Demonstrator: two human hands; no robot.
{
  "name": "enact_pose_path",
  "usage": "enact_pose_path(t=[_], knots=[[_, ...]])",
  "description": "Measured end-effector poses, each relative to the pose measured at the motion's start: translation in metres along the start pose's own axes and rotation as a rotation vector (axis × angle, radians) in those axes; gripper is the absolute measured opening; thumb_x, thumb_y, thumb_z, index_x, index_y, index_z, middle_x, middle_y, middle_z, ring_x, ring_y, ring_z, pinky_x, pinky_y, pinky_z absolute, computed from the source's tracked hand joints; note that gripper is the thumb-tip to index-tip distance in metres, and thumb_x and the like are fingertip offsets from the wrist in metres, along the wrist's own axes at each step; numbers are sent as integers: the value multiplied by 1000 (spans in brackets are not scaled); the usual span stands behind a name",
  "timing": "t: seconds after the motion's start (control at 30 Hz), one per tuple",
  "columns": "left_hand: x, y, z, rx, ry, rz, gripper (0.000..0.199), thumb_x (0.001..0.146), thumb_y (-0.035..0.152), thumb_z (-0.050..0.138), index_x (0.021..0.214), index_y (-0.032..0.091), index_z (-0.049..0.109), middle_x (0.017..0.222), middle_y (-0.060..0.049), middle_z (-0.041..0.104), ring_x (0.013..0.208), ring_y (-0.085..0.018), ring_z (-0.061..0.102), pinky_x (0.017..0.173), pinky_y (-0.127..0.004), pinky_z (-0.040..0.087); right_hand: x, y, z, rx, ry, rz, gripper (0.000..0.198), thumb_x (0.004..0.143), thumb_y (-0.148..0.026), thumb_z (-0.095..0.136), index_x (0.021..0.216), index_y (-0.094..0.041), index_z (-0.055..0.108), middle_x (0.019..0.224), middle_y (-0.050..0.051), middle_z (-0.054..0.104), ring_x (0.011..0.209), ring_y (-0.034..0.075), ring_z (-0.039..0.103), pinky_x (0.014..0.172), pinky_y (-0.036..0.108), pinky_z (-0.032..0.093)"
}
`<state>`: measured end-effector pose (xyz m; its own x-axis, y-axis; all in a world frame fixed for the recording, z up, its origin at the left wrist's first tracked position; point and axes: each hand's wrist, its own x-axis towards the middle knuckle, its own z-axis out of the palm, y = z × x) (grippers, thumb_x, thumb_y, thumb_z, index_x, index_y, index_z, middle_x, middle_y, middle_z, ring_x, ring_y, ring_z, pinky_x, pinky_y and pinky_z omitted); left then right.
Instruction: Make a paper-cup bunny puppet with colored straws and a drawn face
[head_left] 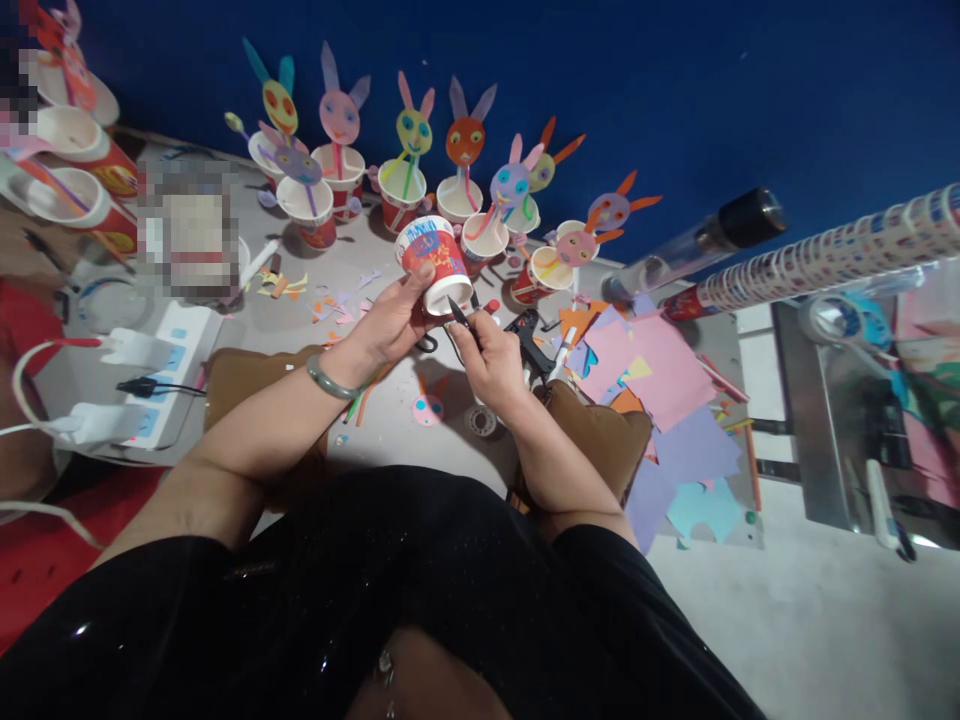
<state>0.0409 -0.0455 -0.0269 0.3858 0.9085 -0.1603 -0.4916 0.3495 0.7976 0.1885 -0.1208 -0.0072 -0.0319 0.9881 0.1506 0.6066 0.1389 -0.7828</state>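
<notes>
Above the littered grey table (386,430) — blue wall (615,90) beyond — left hand (395,318) grips paper cup (436,252), right hand (492,355) a black blade (457,311).

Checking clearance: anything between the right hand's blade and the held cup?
Nothing visible. The dark blade in the right hand overlaps the base of the paper cup in view, contact unclear; the left hand grips its side.
</notes>
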Motion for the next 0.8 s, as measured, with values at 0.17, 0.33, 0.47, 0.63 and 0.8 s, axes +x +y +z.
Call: enact_pose_path(t=[0.17, 0.33, 0.47, 0.63, 0.8], knots=[[0, -2, 0, 10, 24, 31, 57, 73, 71, 80, 95, 20, 63, 85, -3, 76, 91, -21, 77, 79, -32, 63, 1, 0, 1, 4, 1, 15, 37, 100, -55, 46, 78, -25, 41, 60, -5, 44, 57, 12, 39, 62, 30, 32], [-2, 1, 3, 60, 56, 170, 67, 55, 66, 93, 100, 25, 63, 89, 1, 75, 88, -19, 75, 77, -32, 63, 3, -3, 0, 370, -108, 176, 46, 94, -65, 55, 74, -25, 42, 54, -8, 40, 51, 10, 34, 52, 26, 28], [-4, 2, 3, 98, 35, 238, 64, 59, 63, 93, 101, 25, 63, 89, 0, 73, 83, -17, 72, 76, -32, 61, 7, -6, -8, 894, -427, 426, 44, 91, -66, 59, 81, -26, 46, 44, -15, 29, 37, 6, 14, 39, 22, 16], [-4, 1, 2, 112, 31, 225, 66, 58, 63, 93, 102, 25, 63, 89, 0, 71, 83, -17, 71, 74, -32, 58, 6, -4, -6, 677, -282, 316, 48, 90, -69, 59, 77, -25, 45, 47, -12, 33, 41, 7, 22, 44, 23, 21], [-4, 0, 4, 93, 29, 219, 65, 58, 63, 94, 103, 26, 64, 91, 0, 72, 82, -17, 71, 76, -33, 57, -2, 1, 5, -157, 121, 58, 41, 97, -61, 51, 83, -23, 51, 65, -1, 51, 60, 13, 44, 59, 29, 27]])
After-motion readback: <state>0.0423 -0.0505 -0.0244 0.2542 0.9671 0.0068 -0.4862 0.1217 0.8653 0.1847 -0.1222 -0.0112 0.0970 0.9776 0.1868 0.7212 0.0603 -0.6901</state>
